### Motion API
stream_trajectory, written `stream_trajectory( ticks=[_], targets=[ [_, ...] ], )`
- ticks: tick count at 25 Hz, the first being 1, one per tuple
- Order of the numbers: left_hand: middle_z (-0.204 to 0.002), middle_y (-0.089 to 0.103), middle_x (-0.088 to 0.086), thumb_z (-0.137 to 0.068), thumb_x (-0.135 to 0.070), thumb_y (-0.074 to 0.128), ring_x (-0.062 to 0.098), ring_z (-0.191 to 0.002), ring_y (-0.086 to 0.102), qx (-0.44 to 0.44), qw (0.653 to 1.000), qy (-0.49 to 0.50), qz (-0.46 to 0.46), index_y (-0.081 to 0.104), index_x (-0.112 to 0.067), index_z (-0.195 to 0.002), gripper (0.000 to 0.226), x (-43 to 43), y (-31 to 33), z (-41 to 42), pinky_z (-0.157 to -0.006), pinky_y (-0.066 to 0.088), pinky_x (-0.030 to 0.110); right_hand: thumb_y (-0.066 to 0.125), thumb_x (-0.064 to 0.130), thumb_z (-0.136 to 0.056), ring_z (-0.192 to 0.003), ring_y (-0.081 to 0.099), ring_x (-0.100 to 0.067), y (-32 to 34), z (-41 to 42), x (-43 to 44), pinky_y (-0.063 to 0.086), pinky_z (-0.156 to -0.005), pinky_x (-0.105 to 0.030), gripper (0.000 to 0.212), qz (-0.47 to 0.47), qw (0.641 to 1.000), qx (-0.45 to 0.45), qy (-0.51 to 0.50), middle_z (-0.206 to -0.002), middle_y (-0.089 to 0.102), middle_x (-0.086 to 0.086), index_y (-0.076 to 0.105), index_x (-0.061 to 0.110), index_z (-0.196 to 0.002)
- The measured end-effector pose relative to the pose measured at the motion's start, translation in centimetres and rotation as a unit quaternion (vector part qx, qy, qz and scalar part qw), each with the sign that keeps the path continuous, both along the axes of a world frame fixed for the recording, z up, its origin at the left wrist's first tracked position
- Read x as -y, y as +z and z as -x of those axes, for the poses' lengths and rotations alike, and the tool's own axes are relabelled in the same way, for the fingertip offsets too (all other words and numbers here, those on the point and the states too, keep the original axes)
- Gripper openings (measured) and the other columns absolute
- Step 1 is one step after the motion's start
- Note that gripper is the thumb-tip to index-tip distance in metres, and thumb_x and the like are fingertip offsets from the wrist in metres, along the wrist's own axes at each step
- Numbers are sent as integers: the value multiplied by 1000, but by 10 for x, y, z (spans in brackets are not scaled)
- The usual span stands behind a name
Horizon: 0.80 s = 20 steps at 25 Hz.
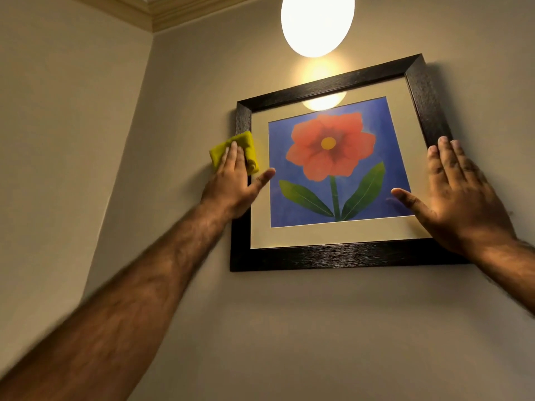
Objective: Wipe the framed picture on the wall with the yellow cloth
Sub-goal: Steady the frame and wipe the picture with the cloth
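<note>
A framed picture (pixel 341 257) with a black frame, cream mat and a red flower on blue hangs tilted on the beige wall. My left hand (pixel 234 183) presses a folded yellow cloth (pixel 247 144) flat against the frame's left side, thumb reaching onto the mat. The cloth sticks out above and left of my fingers, partly over the wall. My right hand (pixel 460 198) lies flat and spread on the frame's right edge, fingers on the frame and wall, thumb on the glass near the picture's lower right corner.
A lit oval wall lamp (pixel 317 23) glows just above the frame and reflects in the glass. A wall corner (pixel 144 111) runs down to the left, with ceiling moulding (pixel 162 15) above.
</note>
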<state>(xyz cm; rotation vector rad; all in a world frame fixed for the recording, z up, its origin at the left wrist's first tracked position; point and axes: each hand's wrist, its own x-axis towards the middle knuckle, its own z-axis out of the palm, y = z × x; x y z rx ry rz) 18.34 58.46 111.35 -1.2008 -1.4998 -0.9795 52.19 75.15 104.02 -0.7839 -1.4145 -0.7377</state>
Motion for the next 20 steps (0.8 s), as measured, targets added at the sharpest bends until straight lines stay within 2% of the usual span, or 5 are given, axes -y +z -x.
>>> stream_trajectory(
  ticks=[2,5,10,16,20],
  targets=[
    [-170,-5,8,-74,-91,12,22,-158,-3,7,1000,10,15,-2,-8,-159,120,2,32,1,-127,3,39,19,82,-86,-159,3,-24,0,0,-1,9,-128,-40,107,-1,1000,-1,-5,-171,2,-12,7,5,-160],
    [-170,-9,6,-75,-92,11,21,-158,-6,6,1000,11,14,-6,-11,-159,118,-2,39,3,-128,4,43,19,83,-86,-159,3,-24,0,-1,-2,9,-127,-39,108,-6,1000,-3,-8,-171,3,-12,7,5,-160],
    [-170,-13,4,-83,-85,19,16,-157,-12,-33,999,-2,-9,-9,-11,-159,110,-8,-47,9,-129,4,39,20,82,-86,-159,3,-24,1,1,-2,9,-127,-40,107,-4,1000,-1,-11,-171,3,-13,8,5,-160],
    [-168,-20,-2,-83,-87,10,11,-155,-18,-44,999,-4,26,-11,-15,-159,107,2,-160,13,-125,4,30,27,78,-88,-159,4,-25,1,1,3,10,-127,-41,105,3,1000,-2,-10,-171,4,-13,9,4,-159],
    [-169,-16,1,-82,-88,9,14,-156,-15,-36,999,11,39,-7,-12,-159,110,3,-159,11,-126,5,32,28,77,-88,-159,4,-25,-1,1,3,10,-127,-40,104,4,1000,-6,-15,-171,3,-13,9,4,-160]
  ],
)
